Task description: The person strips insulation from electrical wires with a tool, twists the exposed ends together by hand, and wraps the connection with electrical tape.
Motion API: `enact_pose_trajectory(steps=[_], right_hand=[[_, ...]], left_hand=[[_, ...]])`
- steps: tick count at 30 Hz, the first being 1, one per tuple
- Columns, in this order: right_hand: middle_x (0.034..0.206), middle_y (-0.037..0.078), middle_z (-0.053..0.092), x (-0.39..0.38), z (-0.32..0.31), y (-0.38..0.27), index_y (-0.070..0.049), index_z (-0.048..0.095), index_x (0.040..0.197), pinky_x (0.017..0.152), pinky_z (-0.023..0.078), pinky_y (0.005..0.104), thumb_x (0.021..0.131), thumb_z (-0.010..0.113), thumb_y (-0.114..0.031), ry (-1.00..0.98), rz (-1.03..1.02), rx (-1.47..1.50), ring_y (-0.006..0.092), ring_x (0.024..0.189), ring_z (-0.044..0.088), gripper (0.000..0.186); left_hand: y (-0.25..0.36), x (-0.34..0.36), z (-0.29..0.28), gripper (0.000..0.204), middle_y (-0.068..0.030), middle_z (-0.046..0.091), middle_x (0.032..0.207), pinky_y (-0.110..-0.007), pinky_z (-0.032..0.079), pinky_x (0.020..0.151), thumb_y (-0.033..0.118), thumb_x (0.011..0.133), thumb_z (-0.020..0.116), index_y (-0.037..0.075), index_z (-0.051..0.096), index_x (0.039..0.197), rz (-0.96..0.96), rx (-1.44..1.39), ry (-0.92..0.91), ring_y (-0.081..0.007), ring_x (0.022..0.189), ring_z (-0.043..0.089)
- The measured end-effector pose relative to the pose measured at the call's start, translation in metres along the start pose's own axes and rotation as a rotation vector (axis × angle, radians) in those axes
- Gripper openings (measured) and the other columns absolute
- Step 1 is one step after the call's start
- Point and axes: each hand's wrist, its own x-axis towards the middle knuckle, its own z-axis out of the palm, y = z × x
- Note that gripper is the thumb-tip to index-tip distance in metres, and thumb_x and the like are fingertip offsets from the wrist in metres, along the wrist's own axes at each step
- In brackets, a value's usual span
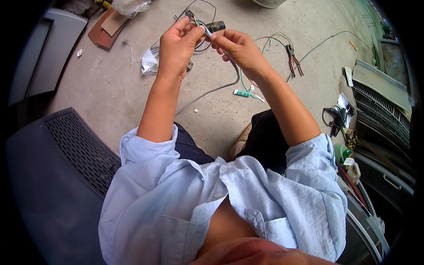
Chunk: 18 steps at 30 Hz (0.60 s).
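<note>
Both my hands are raised in front of me, pinching thin coloured wires (207, 31), blue, white and yellow-green. My left hand (179, 49) has its thumb and fingers closed on the wires, close to a small black end piece (190, 14). Just to its right, my right hand (240, 49) pinches the same bundle between thumb and forefinger. A grey cable (216, 92) trails from below my right hand down across the floor. Behind the fingers shows a dark object with a yellowish patch (216, 26), whose kind I cannot make out. The fingers partly hide the wires.
Pliers (290, 54) and red and green wires (267, 39) lie right on the concrete floor. A green-and-white packet (241, 93) and silvery wrapper (149, 61) lie nearer. A dark perforated panel (81, 143) stands left; stacked grilles and panels (382, 108) line the right.
</note>
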Motion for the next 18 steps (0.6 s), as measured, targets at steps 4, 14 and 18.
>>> enact_pose_trajectory(steps=[4,14,18], right_hand=[[0.078,-0.005,0.061,-0.005,0.005,-0.006,-0.006,0.067,0.094,0.063,0.04,0.0196,0.09,0.065,-0.03,0.106,-0.102,-0.149,0.003,0.073,0.052,0.024],[0.078,-0.001,0.065,-0.004,-0.001,-0.008,-0.004,0.069,0.095,0.06,0.041,0.0204,0.091,0.062,-0.031,0.206,-0.123,-0.131,0.0057,0.07,0.055,0.027],[0.079,0.003,0.068,-0.008,-0.005,-0.013,-0.002,0.069,0.096,0.065,0.046,0.0228,0.09,0.064,-0.029,0.191,-0.092,-0.117,0.0091,0.074,0.061,0.028]], left_hand=[[0.0,-0.002,0.001,0.037,-0.0033,0.064,0.095,-0.022,0.051,0.08,0.009,0.086,0.065,-0.003,0.056,0.12,-0.02,-0.031,0.03,-0.0085,0.083,0.062],[0.001,-0.002,0.002,0.039,-0.007,0.063,0.101,-0.026,0.052,0.087,0.01,0.087,0.063,-0.002,0.05,0.123,-0.108,-0.329,-0.07,-0.0127,0.094,0.062],[0.0,-0.003,0.005,0.041,-0.0046,0.063,0.101,-0.028,0.051,0.091,0.011,0.089,0.061,0.0,0.048,0.127,-0.096,-0.218,-0.062,-0.0122,0.095,0.062]])
